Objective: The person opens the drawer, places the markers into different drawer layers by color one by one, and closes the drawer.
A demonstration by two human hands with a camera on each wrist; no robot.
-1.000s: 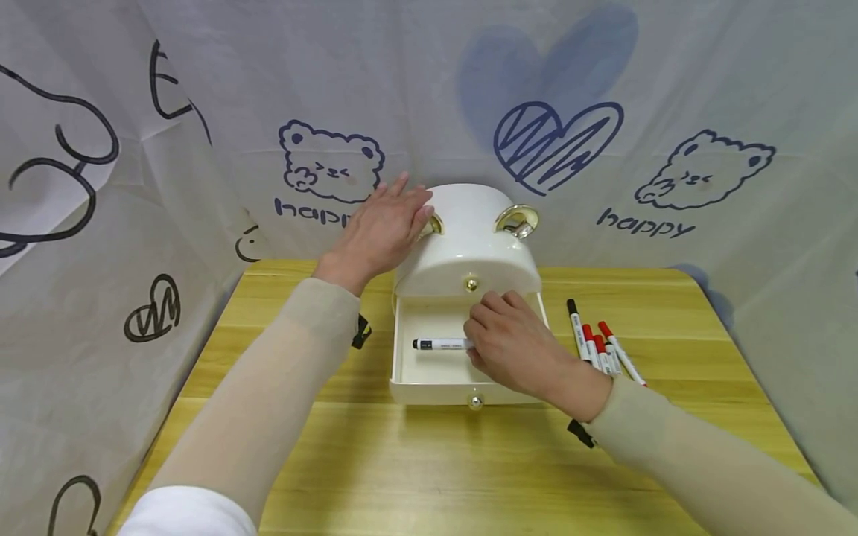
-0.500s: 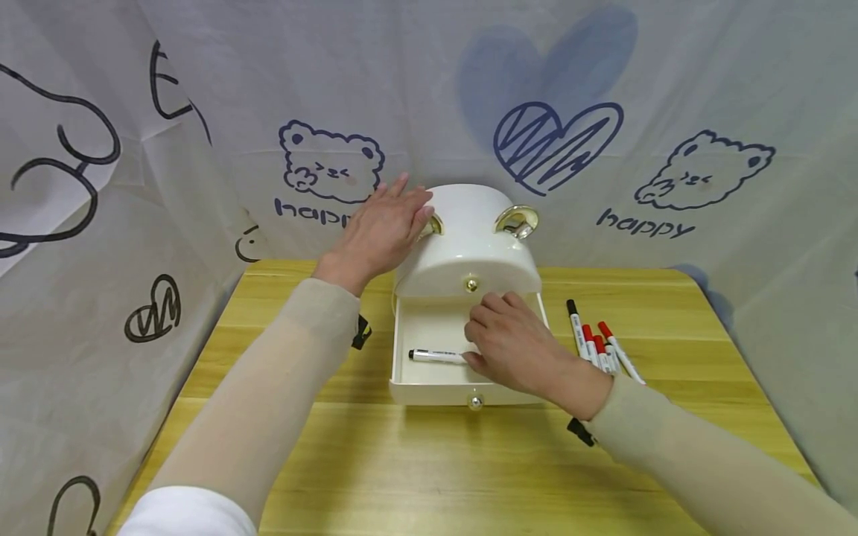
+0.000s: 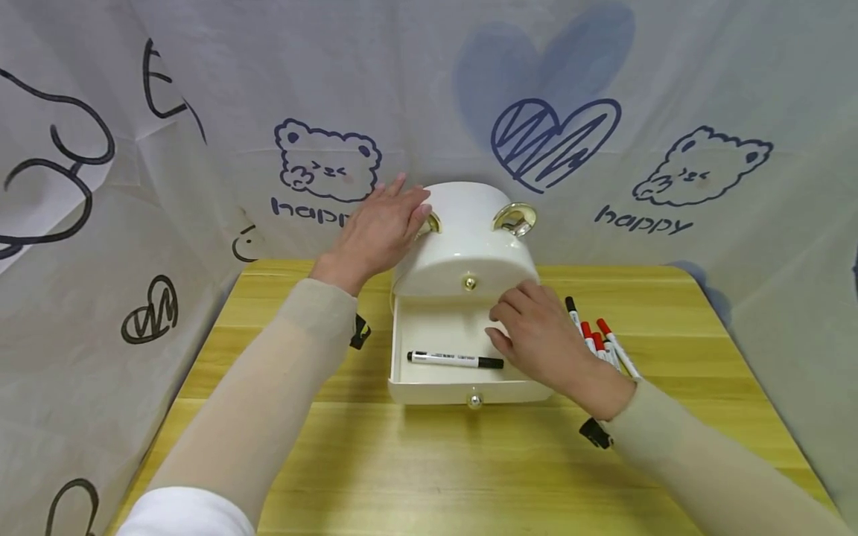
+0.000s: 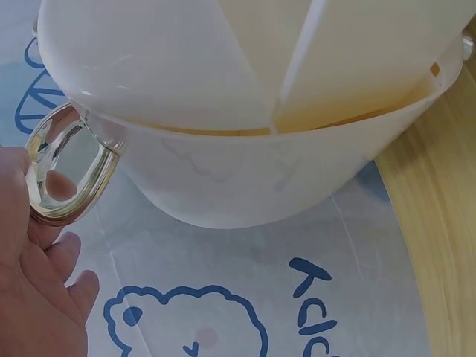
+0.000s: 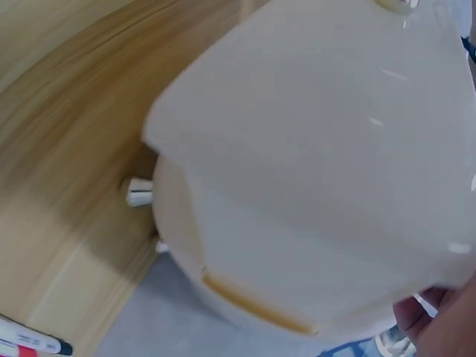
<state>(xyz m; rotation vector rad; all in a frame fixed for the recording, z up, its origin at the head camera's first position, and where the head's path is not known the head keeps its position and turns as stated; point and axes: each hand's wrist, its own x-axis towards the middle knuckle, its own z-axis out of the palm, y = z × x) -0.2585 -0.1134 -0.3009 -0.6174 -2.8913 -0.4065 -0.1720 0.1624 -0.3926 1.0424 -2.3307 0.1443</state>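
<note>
A white bear-shaped storage box (image 3: 462,231) with gold ring ears stands at the table's back, its lower drawer (image 3: 429,392) pulled out. Inside, a black-capped marker (image 3: 454,360) lies crosswise near the drawer front. My left hand (image 3: 378,231) holds the box's left ear; in the left wrist view, that gold ring (image 4: 71,167) sits against the thumb side, with a fingertip showing through it. My right hand (image 3: 546,335) hovers over the drawer's right side, fingers loosely curled, apart from the marker. Only a bit of the right hand (image 5: 446,323) shows in the right wrist view.
Several red- and black-capped markers (image 3: 620,350) lie in a loose group on the wooden table (image 3: 429,469), right of the box. The right gold ear (image 3: 515,219) sticks out sideways. A printed white cloth (image 3: 429,89) hangs close behind the box and along both sides.
The marker shifted toward the drawer front and was let go. My right hand has drawn back to the right, uncovering the marker's black cap end. My left hand keeps its place on the ear.
</note>
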